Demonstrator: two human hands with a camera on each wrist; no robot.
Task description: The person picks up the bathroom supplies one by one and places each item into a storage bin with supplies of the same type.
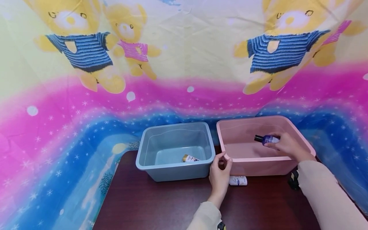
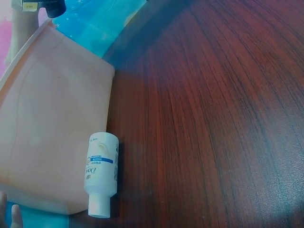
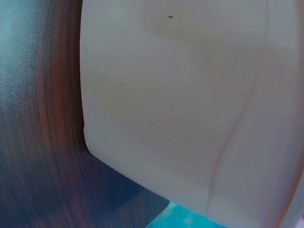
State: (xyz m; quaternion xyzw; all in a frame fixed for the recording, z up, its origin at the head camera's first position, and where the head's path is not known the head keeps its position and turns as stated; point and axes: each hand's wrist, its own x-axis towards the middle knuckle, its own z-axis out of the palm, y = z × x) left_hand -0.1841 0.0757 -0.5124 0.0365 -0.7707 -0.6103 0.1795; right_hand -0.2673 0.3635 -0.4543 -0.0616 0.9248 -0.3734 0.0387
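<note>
So from the head view, my right hand (image 1: 283, 145) had its fingers pinching a purple bottle (image 1: 269, 140), lying nearly sideways with its black cap pointing left. That bottle was inside the outline of the pink bin (image 1: 260, 167), though I honestly can't tell how far above the bottom it was. My left hand (image 1: 219, 175) had thumb and fingers curled at the bin's near left corner, gripping the rim. A small white bottle (image 1: 238, 180) lay on the dark wood table (image 1: 161, 203) by the bin's front wall, and just left of it all stood a blue-gray bin (image 1: 178, 173) with a gold-capped bottle (image 1: 190, 158) lying inside. In the left wrist view, the white bottle lay right beside the pink bin's base, Dove label up, and a couple of my left fingertips (image 2: 17, 217) poked in at the lower corner. The right wrist view was mostly the bin's pale outer wall, with some table alongside.
</note>
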